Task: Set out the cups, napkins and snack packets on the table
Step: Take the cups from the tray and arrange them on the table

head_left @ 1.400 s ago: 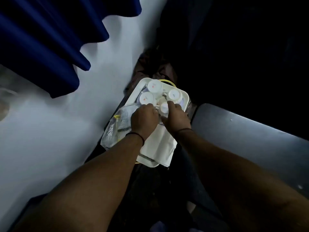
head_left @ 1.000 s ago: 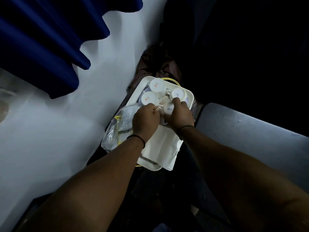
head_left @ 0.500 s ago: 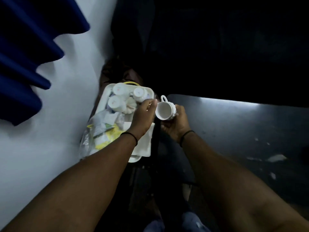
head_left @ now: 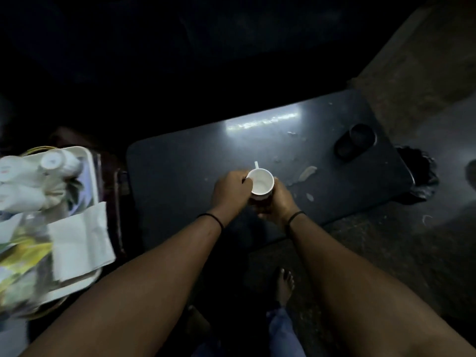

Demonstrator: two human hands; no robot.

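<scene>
— Cup [head_left: 262,182], white, mouth up, over the middle of the dark tabletop [head_left: 180,161]; I can't tell if it has touched down.

— Who has it?

— Both hands. The right hand [head_left: 277,200] is curled round its side, and the left hand [head_left: 230,188] pinches the rim.

— And the rest?

— On the tray [head_left: 91,161] off to the left: upturned cups [head_left: 52,161], a napkin [head_left: 79,240] and snack packets [head_left: 23,258], well apart from the hands.

Both hands — left hand [head_left: 231,188], right hand [head_left: 277,199] — grip white cup [head_left: 262,181].
</scene>
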